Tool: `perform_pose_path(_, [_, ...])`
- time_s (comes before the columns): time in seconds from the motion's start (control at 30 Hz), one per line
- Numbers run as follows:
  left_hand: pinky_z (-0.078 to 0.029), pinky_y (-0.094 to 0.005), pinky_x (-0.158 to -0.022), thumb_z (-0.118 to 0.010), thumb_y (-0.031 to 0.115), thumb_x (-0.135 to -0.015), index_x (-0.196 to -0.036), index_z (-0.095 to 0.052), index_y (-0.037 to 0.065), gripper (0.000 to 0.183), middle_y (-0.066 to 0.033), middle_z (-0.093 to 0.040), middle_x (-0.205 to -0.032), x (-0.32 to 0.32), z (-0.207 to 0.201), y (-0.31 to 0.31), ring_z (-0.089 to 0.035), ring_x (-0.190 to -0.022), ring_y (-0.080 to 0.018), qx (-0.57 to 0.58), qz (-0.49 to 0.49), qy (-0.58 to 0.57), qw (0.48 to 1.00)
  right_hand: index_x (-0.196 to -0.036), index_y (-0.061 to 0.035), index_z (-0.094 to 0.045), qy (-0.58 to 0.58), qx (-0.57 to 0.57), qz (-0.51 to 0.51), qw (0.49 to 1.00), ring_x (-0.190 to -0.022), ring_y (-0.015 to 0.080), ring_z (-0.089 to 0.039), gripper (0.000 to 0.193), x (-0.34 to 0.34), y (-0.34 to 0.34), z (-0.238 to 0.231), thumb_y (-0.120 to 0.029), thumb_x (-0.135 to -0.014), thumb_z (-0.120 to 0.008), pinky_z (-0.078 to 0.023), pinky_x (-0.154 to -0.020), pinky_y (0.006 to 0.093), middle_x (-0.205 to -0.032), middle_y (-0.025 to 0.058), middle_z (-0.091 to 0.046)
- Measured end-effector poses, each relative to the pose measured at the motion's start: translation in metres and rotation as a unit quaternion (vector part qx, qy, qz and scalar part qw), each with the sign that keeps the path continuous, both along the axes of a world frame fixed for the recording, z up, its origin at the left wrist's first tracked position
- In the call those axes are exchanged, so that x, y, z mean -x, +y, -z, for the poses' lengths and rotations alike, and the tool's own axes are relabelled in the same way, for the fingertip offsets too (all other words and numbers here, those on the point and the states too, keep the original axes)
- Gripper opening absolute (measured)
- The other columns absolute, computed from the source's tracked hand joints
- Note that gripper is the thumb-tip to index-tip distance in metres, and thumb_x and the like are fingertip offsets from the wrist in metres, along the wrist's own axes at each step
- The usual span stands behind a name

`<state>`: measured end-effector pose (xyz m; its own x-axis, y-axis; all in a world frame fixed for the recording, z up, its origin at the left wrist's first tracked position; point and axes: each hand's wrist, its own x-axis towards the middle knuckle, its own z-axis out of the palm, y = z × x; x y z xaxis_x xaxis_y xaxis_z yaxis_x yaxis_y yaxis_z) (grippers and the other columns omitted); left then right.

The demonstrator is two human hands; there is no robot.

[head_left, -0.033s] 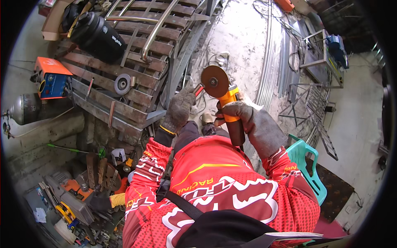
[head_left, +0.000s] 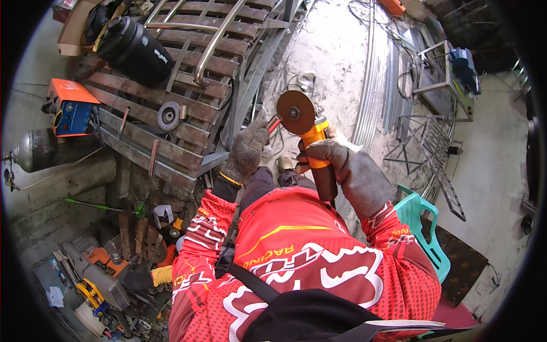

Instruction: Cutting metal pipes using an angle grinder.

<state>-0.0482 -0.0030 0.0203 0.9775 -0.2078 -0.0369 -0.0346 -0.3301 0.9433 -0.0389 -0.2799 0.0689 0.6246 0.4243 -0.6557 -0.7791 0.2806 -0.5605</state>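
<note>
While your left hand (head_left: 246,151) clasps a shiny piece (head_left: 274,123) and right hand (head_left: 333,155) grips the grinder (head_left: 314,135), lining-up likely needs steady fingers.

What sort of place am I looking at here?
Probably a metalworking shop: the right hand grips a grinder, long metal bars lie ahead, and what looks like a welding machine sits off to the left.

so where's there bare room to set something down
The pale floor beyond the grinder, between the slatted bench and long metal strips, is mostly bare. So is the bench between black bottle and grinding disc, gaps aside. The lower-left tool pile is crowded.
</note>
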Motion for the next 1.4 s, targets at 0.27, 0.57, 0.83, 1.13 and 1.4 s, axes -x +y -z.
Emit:
perform_pose_path(0.27, [-0.056, -0.0421, -0.081, -0.067, 0.018, -0.097, -0.116, -0.066, 0.0, 0.026, -0.0213, -0.07, -0.103, -0.011, -0.03, -0.016, -0.072, -0.093, -0.0332, -0.039, -0.055, 0.008, 0.998, -0.129, -0.0086, -0.058, 0.09, -0.021, 0.02, 0.995, -0.088, 0.0315, -0.072, 0.059, 0.003, 0.0, 0.005, 0.004, -0.075, -0.077, -0.066, -0.08, 0.0509, -0.104, 0.012, -0.066])
perform_pose_path(0.57, [-0.056, -0.0342, -0.079, -0.076, 0.014, -0.092, -0.116, -0.065, 0.001, 0.029, -0.0109, -0.068, -0.101, -0.01, -0.026, -0.01, -0.07, -0.089, -0.0196, -0.064, -0.064, -0.039, 0.995, -0.132, -0.005, -0.058, 0.03, 0.007, -0.001, 1.0, -0.093, 0.0343, -0.071, 0.056, 0.003, -0.002, 0.017, 0.0, -0.079, -0.075, -0.066, -0.079, 0.0541, -0.106, 0.013, -0.066])
perform_pose_path(0.83, [-0.054, -0.0473, -0.075, -0.076, 0.018, -0.09, -0.112, -0.067, 0.01, 0.026, -0.0201, -0.068, -0.1, -0.011, -0.037, -0.016, -0.069, -0.094, -0.0411, -0.189, -0.086, -0.118, 0.971, -0.133, -0.0036, -0.058, -0.009, 0.052, 0.006, 0.999, -0.093, 0.0352, -0.071, 0.056, 0.001, 0.007, -0.004, 0.001, -0.08, -0.075, -0.065, -0.078, 0.0555, -0.106, 0.0128, -0.066])
perform_pose_path(1.13, [-0.055, -0.0448, -0.088, -0.061, 0.017, -0.098, -0.114, -0.066, 0.002, 0.023, -0.0214, -0.07, -0.106, -0.008, -0.035, -0.017, -0.069, -0.101, -0.0407, -0.185, -0.087, -0.14, 0.969, -0.132, -0.0039, -0.058, -0.01, 0.031, 0.0, 0.999, -0.092, 0.0346, -0.071, 0.056, -0.003, 0.005, 0.007, 0.002, -0.08, -0.075, -0.065, -0.079, 0.0566, -0.105, 0.0124, -0.065])
perform_pose_path(1.4, [-0.055, -0.0444, -0.089, -0.065, 0.013, -0.094, -0.114, -0.067, 0.001, 0.023, -0.0215, -0.07, -0.107, -0.008, -0.036, -0.018, -0.069, -0.102, -0.0405, -0.194, -0.082, -0.114, 0.971, -0.132, -0.0031, -0.058, -0.028, 0.07, 0.004, 0.997, -0.09, 0.0353, -0.071, 0.054, -0.002, 0.011, -0.011, 0.002, -0.08, -0.074, -0.065, -0.078, 0.0557, -0.104, 0.0133, -0.066])
